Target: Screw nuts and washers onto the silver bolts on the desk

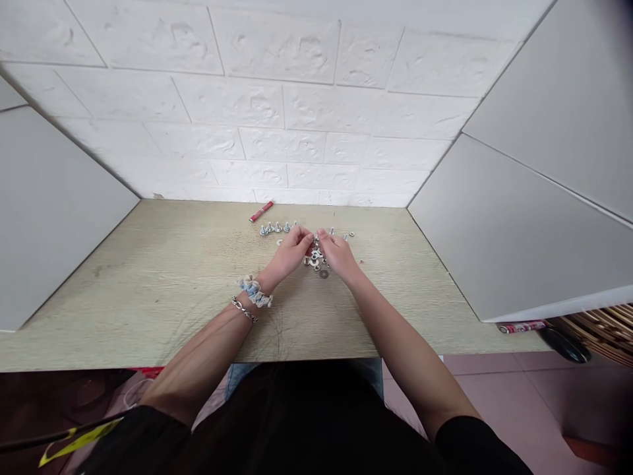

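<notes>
My left hand, with a blue and white scrunchie and a chain bracelet at its wrist, is closed in a pinch. Facing it, my right hand is closed too, thumb and fingertips together. The fingertips nearly meet over a small pile of metal nuts and washers; what they pinch is too small and hidden to make out. Left of the hands, several bolts stand upright on their heads in a row, with washers around them. A flat washer lies at the pile's near edge.
A red tube-like stick lies near the white brick-patterned wall. Another bolt and a nut are beyond my right hand. Grey panels flank the wooden table. A dark object sits at the right edge.
</notes>
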